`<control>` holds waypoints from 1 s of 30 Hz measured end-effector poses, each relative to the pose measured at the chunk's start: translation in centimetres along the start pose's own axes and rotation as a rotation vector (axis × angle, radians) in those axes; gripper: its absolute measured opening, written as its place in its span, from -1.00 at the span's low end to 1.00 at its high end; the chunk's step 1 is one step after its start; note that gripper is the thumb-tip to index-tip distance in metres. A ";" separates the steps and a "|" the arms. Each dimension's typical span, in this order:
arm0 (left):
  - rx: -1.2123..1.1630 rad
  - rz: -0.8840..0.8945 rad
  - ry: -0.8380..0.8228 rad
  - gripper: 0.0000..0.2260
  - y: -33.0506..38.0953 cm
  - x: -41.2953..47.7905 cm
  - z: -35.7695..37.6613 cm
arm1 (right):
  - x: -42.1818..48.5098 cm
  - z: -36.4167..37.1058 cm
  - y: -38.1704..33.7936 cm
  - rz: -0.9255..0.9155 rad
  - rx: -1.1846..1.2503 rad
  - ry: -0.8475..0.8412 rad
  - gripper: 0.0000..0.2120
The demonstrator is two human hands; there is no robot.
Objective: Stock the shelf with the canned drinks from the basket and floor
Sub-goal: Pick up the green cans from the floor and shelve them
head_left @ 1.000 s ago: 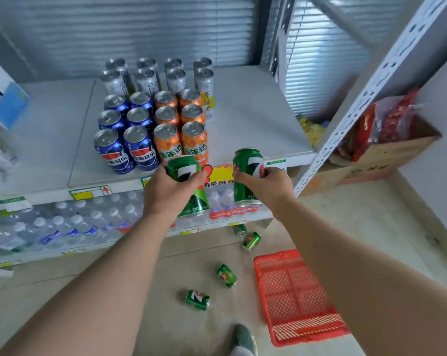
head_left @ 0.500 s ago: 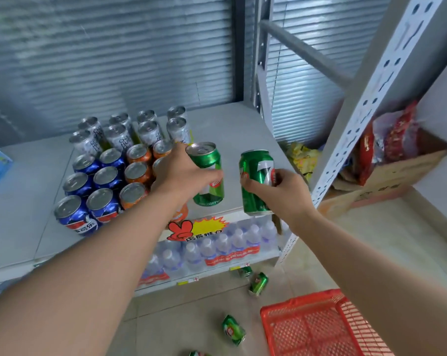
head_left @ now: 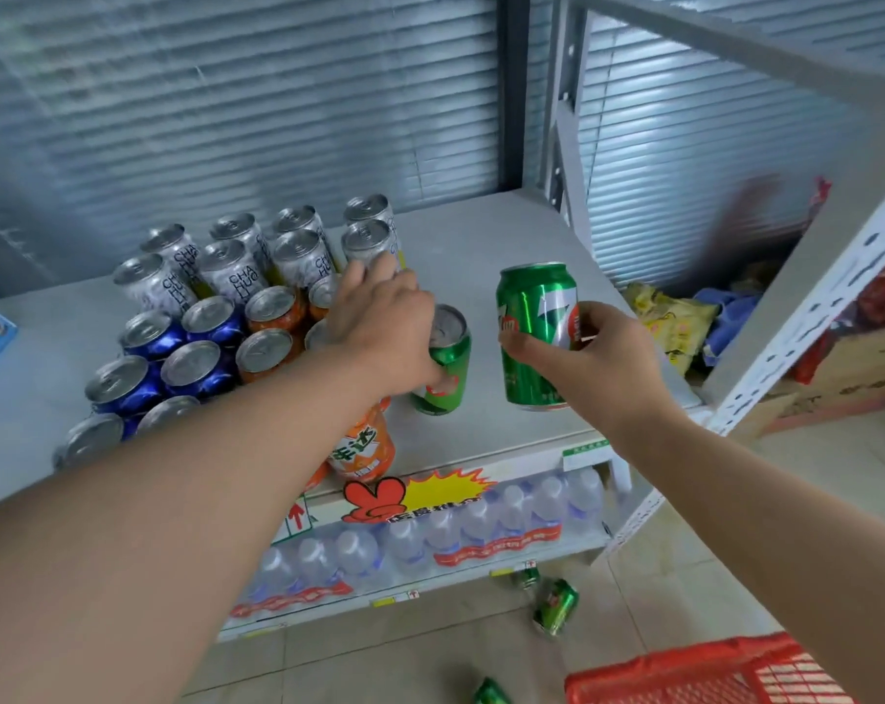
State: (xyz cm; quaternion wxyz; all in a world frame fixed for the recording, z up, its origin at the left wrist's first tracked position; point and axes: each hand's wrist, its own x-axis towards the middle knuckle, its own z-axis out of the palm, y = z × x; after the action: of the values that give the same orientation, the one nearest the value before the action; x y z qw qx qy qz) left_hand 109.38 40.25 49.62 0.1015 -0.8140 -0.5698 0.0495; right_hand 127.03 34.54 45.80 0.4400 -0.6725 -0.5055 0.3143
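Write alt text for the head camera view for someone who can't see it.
Two bare hands each hold a green can over a grey shelf: the left hand sets its green can beside orange, blue and silver cans, the right hand holds another green can upright. More green cans lie on the floor near a red basket.

Bare shelf (head_left: pixel 486 276) lay open right of the packed cans (head_left: pixel 217 317); the upright post (head_left: pixel 562 160) closed its far right.
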 end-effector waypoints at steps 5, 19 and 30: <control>0.007 -0.016 0.014 -0.32 -0.5 0.9 1.3 | 0.5 1.7 1.3 -0.027 0.006 0.026 -0.68; 0.064 0.080 0.192 -0.54 -1.5 2.3 3.1 | 3.3 4.2 4.1 -0.045 -0.019 0.140 -0.55; 0.056 0.080 0.184 -0.50 -3.5 3.7 3.7 | 5.9 6.6 4.8 -0.104 0.042 0.096 -0.37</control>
State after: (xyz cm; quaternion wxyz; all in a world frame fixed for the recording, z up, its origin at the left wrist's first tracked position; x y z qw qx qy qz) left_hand 106.75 45.23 46.92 0.1739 -0.8340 -0.5235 -0.0058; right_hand 124.91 41.53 38.84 0.4934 -0.6503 -0.5113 0.2688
